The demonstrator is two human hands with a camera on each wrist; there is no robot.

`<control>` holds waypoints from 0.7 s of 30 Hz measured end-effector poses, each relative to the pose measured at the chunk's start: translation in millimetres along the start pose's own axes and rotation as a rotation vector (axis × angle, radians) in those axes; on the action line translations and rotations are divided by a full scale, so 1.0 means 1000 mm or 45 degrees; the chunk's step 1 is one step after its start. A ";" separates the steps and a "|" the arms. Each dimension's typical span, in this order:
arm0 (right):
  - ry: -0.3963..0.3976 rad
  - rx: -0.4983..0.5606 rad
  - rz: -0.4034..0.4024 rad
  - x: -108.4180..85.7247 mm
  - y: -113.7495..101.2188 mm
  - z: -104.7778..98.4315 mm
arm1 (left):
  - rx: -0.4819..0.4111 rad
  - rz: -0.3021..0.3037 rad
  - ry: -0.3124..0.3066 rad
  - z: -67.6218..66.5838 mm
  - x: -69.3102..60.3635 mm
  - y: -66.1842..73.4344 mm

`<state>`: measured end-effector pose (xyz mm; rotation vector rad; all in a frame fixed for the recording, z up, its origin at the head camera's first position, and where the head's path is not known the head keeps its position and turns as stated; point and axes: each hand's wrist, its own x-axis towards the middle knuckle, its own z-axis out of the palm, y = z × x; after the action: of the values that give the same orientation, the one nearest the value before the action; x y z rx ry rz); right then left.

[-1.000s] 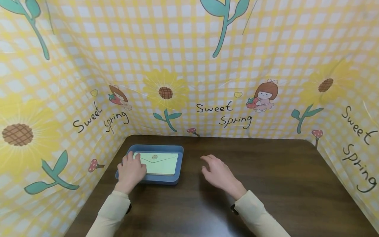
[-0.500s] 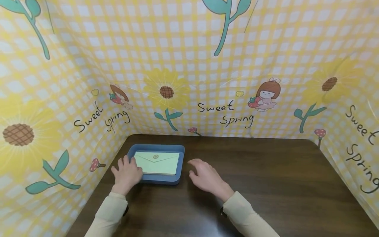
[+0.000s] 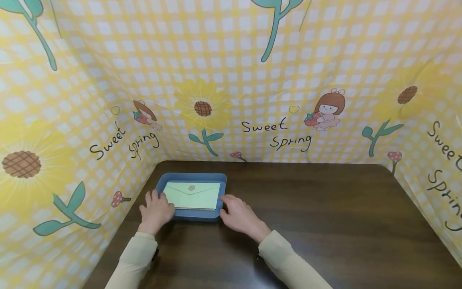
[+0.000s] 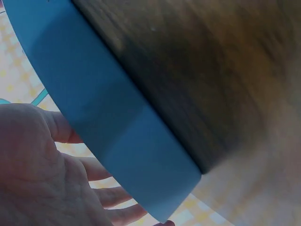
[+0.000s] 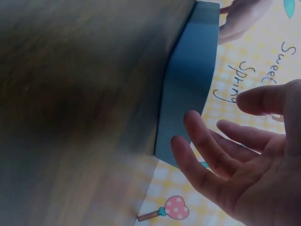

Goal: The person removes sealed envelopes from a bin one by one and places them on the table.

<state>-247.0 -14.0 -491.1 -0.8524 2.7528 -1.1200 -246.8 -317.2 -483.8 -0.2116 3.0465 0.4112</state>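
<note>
Arm covering: two long sleeves of plain, pale cream fabric, matching in colour. The left sleeve (image 3: 124,269) ends at the wrist in a broad left cuff (image 3: 138,248). The right sleeve (image 3: 301,271) ends in an equally broad right cuff (image 3: 276,248), with soft creases. Wrist fittings: a small black part (image 3: 156,254) protrudes at the right side of the left cuff; a small dark part (image 3: 258,257) shows at the left side of the right cuff. Both are too small to detail. Left grip (image 3: 156,212) and right grip (image 3: 241,216): bare hands.
</note>
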 end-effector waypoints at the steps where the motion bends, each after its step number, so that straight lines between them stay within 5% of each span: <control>1: -0.003 -0.002 0.006 0.001 -0.001 0.001 | -0.001 0.002 0.003 0.000 0.001 -0.001; 21: -0.114 -0.291 -0.001 0.026 -0.005 0.021 | 0.008 -0.011 -0.018 0.003 0.006 -0.015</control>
<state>-261.2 -43.1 -499.5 -0.9009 2.8421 -0.7558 -250.3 -330.9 -491.3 -0.2203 3.0317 0.4009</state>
